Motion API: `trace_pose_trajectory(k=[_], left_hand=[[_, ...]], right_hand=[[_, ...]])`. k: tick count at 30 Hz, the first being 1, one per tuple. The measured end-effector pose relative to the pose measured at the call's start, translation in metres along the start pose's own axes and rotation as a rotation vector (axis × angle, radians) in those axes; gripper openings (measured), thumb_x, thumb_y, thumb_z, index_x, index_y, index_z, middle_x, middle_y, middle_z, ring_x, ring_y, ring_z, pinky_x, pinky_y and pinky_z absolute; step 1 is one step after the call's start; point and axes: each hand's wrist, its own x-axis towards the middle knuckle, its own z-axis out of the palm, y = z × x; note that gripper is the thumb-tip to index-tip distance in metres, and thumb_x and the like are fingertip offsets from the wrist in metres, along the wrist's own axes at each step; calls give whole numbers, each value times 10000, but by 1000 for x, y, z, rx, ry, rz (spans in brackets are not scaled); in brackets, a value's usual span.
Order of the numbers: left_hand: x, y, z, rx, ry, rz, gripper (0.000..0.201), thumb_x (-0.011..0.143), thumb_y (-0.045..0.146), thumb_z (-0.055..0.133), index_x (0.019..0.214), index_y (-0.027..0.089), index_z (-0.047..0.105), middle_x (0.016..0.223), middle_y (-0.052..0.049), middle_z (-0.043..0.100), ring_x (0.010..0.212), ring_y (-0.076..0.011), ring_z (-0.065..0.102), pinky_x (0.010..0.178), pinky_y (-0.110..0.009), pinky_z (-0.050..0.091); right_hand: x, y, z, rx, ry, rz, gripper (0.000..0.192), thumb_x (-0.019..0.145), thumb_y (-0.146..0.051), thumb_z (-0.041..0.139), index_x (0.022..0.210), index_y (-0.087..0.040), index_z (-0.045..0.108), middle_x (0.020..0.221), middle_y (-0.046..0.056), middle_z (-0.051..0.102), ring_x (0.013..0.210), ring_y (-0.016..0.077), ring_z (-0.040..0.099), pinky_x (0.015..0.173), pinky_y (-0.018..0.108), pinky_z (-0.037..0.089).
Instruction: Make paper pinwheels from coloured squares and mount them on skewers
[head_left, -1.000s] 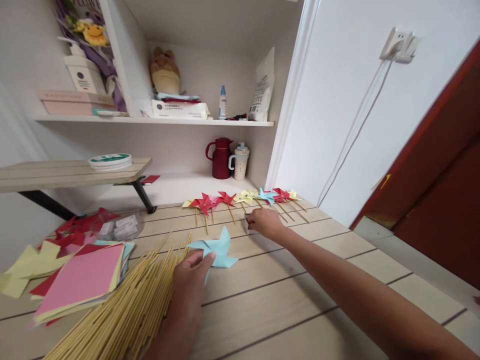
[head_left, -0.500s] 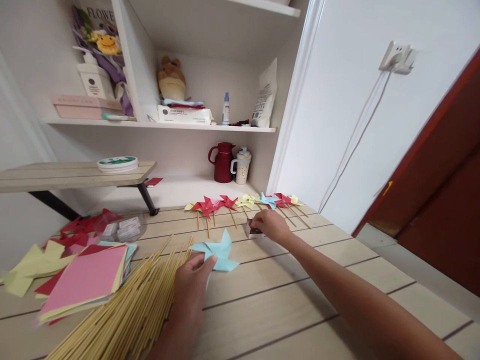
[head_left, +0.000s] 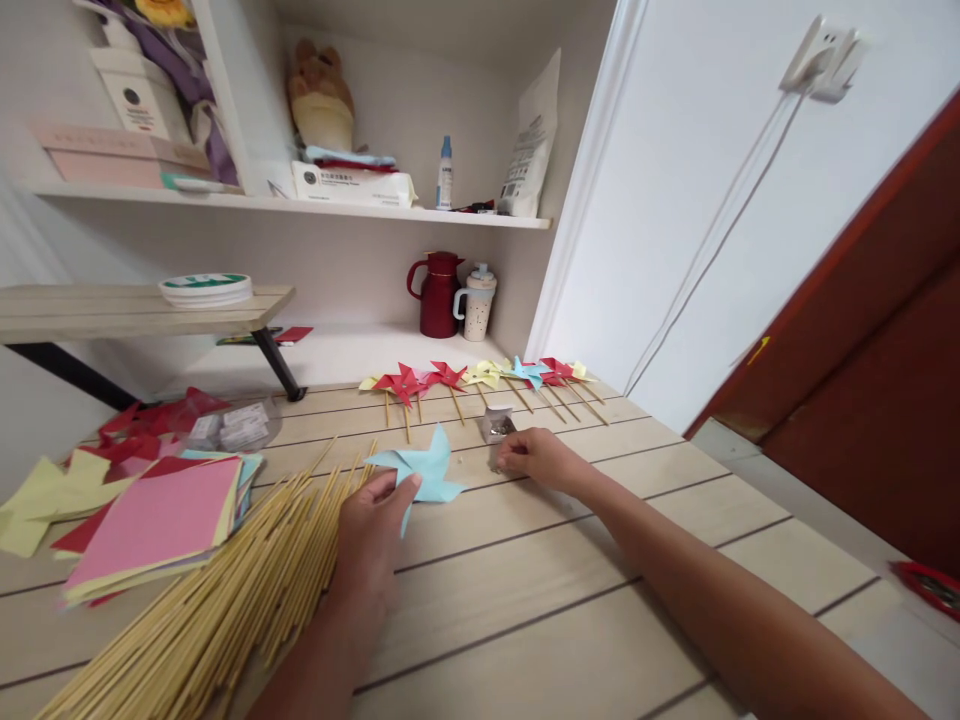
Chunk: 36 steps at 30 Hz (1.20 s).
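Note:
A light-blue paper pinwheel (head_left: 429, 472), without a stick, is pinched between the thumb and fingers of my left hand (head_left: 375, 515). My right hand (head_left: 541, 457) has its fingertips drawn together just in front of a small open box (head_left: 498, 424) of tiny metal pieces. Whatever those fingertips hold is too small to name. Beside my left forearm lies a thick bundle of thin wooden sticks (head_left: 225, 580). Finished pinwheels on sticks, such as a red one (head_left: 405, 384), form a row along the back of the table.
Coloured paper squares (head_left: 161, 515) are stacked at the left, beside folded yellow paper (head_left: 52, 495) and small clear boxes (head_left: 244, 428). A low wooden stand (head_left: 135, 312) rises at the back left. A red jug (head_left: 439, 298) and a cup (head_left: 478, 305) stand behind the pinwheels.
My right hand has come out of the small box and moved toward me, uncovering the box. My left hand still holds the blue pinwheel. The camera view has tilted down slightly.

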Motion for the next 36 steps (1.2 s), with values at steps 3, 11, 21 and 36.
trace_pose_trajectory(k=[3,11,21,36], left_hand=[[0,0,0,11,15,-8,281,551,347,818,758,168,753,684,-7,674,736,-205,597,661,-282,407],[2,-5,-3,-16,-46,20,271,574,396,800,680,163,713,638,19,619,642,-151,529,624,-254,373],[5,-9,-5,-78,24,-9,336,556,408,823,778,171,736,712,11,665,721,-178,584,680,-271,414],[6,-8,-5,-181,43,34,323,574,413,812,771,170,733,757,-20,700,779,-216,636,732,-310,458]], right_hand=[[1,6,-4,68,17,2,231,790,-343,570,806,-175,727,570,-32,548,535,114,449,535,237,339],[2,25,-16,192,125,59,212,729,-365,622,699,-155,632,562,-29,533,516,101,449,504,225,344],[3,40,-24,187,164,95,177,745,-338,618,786,-166,615,663,6,622,571,125,552,548,243,441],[-5,20,-9,-134,229,-75,185,815,-263,572,858,-204,742,908,60,748,823,222,638,739,308,453]])
